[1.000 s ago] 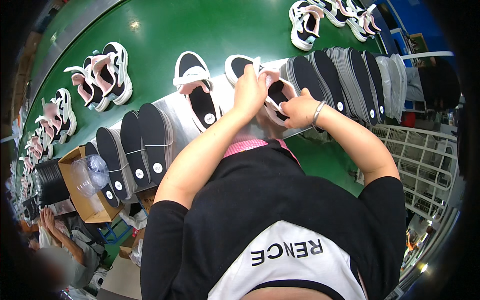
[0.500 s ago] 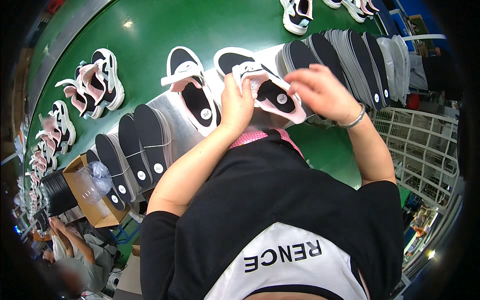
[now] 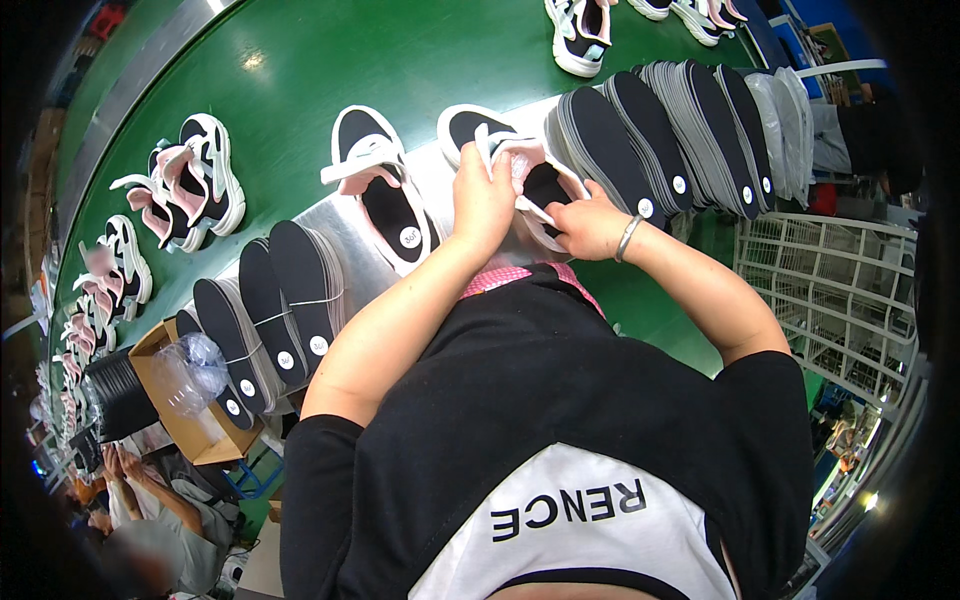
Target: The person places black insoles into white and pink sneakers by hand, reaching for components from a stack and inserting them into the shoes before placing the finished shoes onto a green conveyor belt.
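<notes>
In front of me a black, white and pink sneaker (image 3: pixel 462 122) lies on a metal strip (image 3: pixel 425 180), its toe pointing away. My left hand (image 3: pixel 484 205) is closed around its left side by the tongue, thumb at the opening. My right hand (image 3: pixel 597 224) is closed at the heel collar, its fingertips partly hidden at the rim. A black insole (image 3: pixel 546 184) shows inside, its heel end covered by my right hand. Just left stands the matching sneaker (image 3: pixel 362 128), untouched, with a black insole (image 3: pixel 390 212) bearing a round white sticker.
Stacks of black insoles (image 3: pixel 603 140) stand at the right, and tied insole bundles (image 3: pixel 265 300) at the left. A cardboard box (image 3: pixel 200 425) holds clear plastic. More sneakers (image 3: pixel 205 180) sit on the green surface (image 3: pixel 330 50). A white wire rack (image 3: pixel 830 290) is at right; a person (image 3: pixel 180 520) sits lower left.
My right hand has come down from above the shoe's opening onto its heel collar. The insole's white sticker there is now covered. My left hand keeps its hold on the sneaker.
</notes>
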Demonstrator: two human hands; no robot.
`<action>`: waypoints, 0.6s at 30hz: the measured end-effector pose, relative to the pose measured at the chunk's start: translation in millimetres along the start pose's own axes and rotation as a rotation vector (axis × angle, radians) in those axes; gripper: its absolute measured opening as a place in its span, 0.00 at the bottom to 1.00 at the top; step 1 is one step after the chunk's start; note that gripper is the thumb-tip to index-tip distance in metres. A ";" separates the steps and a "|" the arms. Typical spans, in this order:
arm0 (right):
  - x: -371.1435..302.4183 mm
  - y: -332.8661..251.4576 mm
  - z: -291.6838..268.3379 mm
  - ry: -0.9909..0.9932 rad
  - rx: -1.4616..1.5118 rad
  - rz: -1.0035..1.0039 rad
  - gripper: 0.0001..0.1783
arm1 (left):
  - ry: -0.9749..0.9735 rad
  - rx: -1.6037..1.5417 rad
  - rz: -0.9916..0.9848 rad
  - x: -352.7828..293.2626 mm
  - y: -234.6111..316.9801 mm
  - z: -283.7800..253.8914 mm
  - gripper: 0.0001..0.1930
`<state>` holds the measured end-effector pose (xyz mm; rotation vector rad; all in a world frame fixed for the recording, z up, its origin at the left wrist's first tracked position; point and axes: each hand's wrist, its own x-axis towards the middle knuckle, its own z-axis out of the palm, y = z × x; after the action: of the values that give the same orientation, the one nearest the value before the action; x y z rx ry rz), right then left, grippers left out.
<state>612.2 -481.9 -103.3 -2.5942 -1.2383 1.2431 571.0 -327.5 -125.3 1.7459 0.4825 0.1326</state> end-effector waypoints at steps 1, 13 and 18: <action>-5.0 -3.7 -2.9 0.003 0.009 0.004 0.12 | 0.005 -0.001 -0.012 -2.4 0.2 -1.4 0.10; -25.2 -24.4 -40.3 0.217 0.312 -0.006 0.09 | -0.090 -0.260 -0.006 -7.6 -3.5 -1.5 0.10; 16.3 -5.9 -7.1 0.181 0.167 0.105 0.10 | -0.159 -0.308 -0.165 10.9 -1.2 15.3 0.10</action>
<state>619.1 -464.9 -107.1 -2.6100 -0.9376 1.0466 585.9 -337.0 -131.9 1.3967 0.4608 -0.0474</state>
